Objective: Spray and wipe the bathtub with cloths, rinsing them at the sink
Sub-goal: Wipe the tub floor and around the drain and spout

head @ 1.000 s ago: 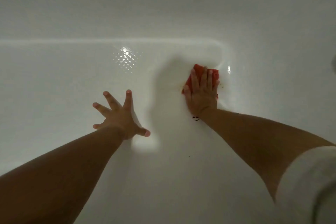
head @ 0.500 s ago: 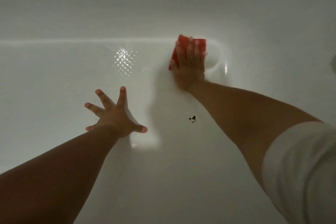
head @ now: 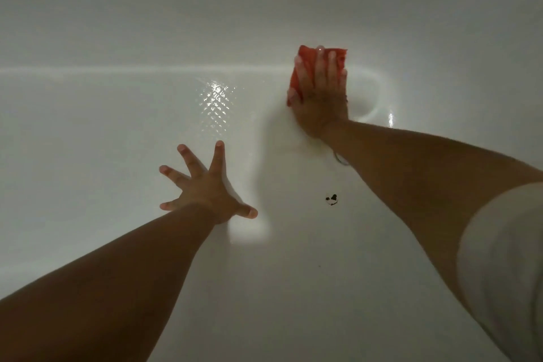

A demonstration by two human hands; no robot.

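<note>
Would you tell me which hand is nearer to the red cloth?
Right. The right hand presses flat on the cloth; the left hand rests spread on the tub floor, apart from it.

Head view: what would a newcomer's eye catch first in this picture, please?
The red cloth, pressed flat under the right hand at upper right, is the only strong colour in the white bathtub. Next comes the left hand, fingers spread wide on the tub floor at lower centre. A small dark mark lies between the two arms, and a bright reflection shines left of the cloth.
</note>
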